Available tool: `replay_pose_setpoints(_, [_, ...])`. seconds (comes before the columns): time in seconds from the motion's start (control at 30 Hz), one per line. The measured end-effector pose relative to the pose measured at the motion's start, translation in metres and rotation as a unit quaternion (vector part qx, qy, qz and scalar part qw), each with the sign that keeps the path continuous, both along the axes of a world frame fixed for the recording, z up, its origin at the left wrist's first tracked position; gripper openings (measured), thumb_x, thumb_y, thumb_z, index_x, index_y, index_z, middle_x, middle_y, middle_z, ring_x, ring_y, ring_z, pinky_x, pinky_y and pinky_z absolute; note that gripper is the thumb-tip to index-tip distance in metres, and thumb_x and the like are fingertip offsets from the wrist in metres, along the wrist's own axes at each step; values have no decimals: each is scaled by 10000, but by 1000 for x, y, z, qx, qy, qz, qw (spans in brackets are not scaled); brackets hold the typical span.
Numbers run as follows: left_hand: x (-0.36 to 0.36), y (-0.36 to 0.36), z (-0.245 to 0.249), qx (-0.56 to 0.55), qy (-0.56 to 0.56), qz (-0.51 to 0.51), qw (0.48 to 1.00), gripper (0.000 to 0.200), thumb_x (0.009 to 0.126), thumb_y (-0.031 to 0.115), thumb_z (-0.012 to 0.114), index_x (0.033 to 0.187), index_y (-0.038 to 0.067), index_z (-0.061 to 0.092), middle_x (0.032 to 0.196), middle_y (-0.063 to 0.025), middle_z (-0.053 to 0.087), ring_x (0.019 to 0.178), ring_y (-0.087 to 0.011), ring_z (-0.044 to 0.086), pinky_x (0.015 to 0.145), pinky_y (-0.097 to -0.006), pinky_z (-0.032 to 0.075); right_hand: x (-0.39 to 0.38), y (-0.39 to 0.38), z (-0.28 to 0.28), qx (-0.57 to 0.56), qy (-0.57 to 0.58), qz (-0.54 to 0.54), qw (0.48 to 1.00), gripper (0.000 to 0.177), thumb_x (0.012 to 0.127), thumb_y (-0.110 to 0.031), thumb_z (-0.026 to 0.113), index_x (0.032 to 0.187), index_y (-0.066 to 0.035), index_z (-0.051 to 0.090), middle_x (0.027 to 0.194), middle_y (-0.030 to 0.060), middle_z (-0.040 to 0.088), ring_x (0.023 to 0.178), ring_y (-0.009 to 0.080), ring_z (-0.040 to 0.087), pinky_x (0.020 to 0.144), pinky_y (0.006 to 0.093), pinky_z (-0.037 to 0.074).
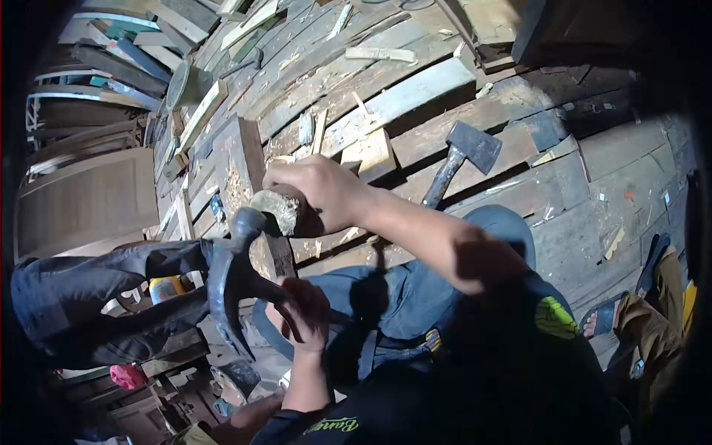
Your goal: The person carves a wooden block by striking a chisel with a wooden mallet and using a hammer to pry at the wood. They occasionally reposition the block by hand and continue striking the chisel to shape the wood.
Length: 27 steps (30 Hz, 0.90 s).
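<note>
The right hand [319, 189] is wrapped tight round a chisel [278, 209]. Only the frayed butt shows past the fist, and the blade below the grip is hidden. The left hand [305, 311] is closed on the handle of a hammer [230, 274]. Its head sits right at the chisel's butt, touching it or just short of it; I cannot tell which. The block [241, 159] lies just beyond the right fist, on the planks.

The chief risk, as I judge it, is to the right hand's knuckles. They sit just beside the butt, so a blow that lands off-centre would slide off the mushroomed end into the fingers. The splayed fibres make a poor striking face and could shed splinters.

The left hand holds the hammer well down the handle and away from the head, so the swing has power but less aim.

A leg [415, 297] lies just under both grips. If the chisel skids off the block, the edge could run toward it.

A second hammer [467, 152] lies well beyond the right forearm, out of the swing.
</note>
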<state>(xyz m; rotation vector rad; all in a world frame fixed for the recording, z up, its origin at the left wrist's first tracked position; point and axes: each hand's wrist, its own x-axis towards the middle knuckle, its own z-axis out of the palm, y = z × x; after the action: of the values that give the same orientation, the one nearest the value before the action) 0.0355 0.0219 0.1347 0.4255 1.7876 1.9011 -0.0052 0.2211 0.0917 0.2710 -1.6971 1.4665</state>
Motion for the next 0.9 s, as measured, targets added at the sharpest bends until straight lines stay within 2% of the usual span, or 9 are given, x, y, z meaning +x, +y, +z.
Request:
replay_pose_setpoints(0.17, [-1,-10,7,64,-38,3,997,513,767,544,616,907,85,434,715,14,363,604,-94,367,519,-229,295,1,-5,-4,24,-9,2,1000,339,654,-279,724,806,-46,530,608,92,536,548,251,575,483,319,427])
replay_pose_setpoints(0.27, [-3,-18,-6,39,20,-14,999,479,822,568,516,794,96,444,652,6,390,465,-98,320,398,-269,237,7,-18,-11,102,-10,27,994,255,598,-103,670,803,-58,524,617,83,555,573,253,596,487,337,447])
replay_pose_setpoints(0.3, [-1,-18,-7,27,33,-21,999,475,840,566,492,841,93,448,667,10,394,468,-101,329,400,-266,260,7,-24,-12,125,7,23,992,294,550,-18,633,819,-68,525,639,84,568,600,264,605,496,331,462])
replay_pose_setpoints(0.43, [7,-20,-10,36,51,43,997,455,869,538,465,968,96,438,716,6,413,479,-111,347,418,-249,310,10,-14,-7,98,-23,51,994,330,529,-10,637,838,-60,532,677,107,583,639,281,614,539,330,483])
replay_pose_setpoints(0.53, [10,-14,2,45,17,100,994,440,872,543,455,923,107,435,682,6,396,488,-109,343,422,-245,304,7,22,-1,-19,6,37,999,279,640,-93,709,868,-44,557,753,79,619,704,199,641,570,303,488])
replay_pose_setpoints(0.6, [5,-19,2,38,6,89,995,445,870,561,444,885,116,425,637,15,369,492,-106,338,424,-244,299,4,35,-14,-123,152,-91,977,288,696,-198,717,892,-58,558,774,36,609,723,144,614,584,275,473])
replay_pose_setpoints(0.67, [3,-17,3,41,-14,85,995,458,867,574,434,860,117,418,605,19,347,483,-106,329,424,-239,292,20,63,-9,-281,-112,46,952,255,740,-194,668,920,-77,530,766,13,570,701,105,565,585,232,441])
replay_pose_setpoints(0.73, [5,-16,2,44,-18,98,994,456,866,575,434,873,120,418,619,18,356,479,-105,326,430,-237,297,13,78,-26,-352,-74,102,927,190,785,-166,617,912,-80,505,735,3,524,656,74,510,563,205,413])
replay_pose_setpoints(0.9, [11,-13,1,49,-8,55,997,444,859,551,469,1010,135,431,744,19,415,485,-96,343,420,-226,305,10,73,-23,-329,-14,59,942,156,784,-103,631,885,-53,524,687,6,533,578,78,512,495,216,404])
